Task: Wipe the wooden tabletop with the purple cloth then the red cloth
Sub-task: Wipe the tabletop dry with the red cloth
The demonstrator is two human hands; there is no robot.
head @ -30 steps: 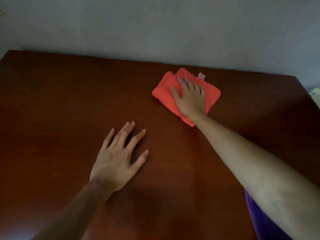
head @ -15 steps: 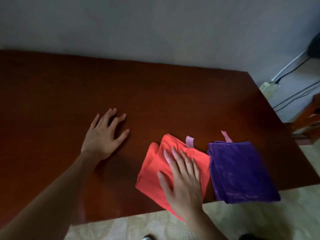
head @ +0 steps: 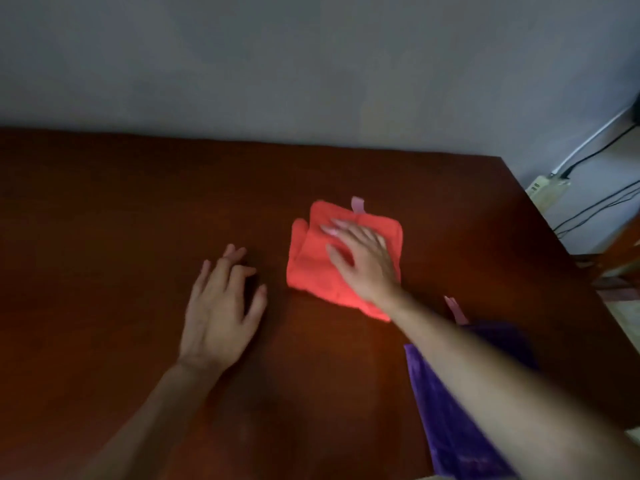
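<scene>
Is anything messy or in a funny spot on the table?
Only a little: the purple cloth lies at the near right corner of the tabletop, partly under the right arm. No spill or damage shows.

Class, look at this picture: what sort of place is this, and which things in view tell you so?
Probably a room in a home. A wooden tabletop stands against a plain grey wall, a power strip with cables lies on the floor, and household cleaning cloths, a red cloth and a purple cloth, are out.

right hand flat on red cloth — left hand beside
</scene>
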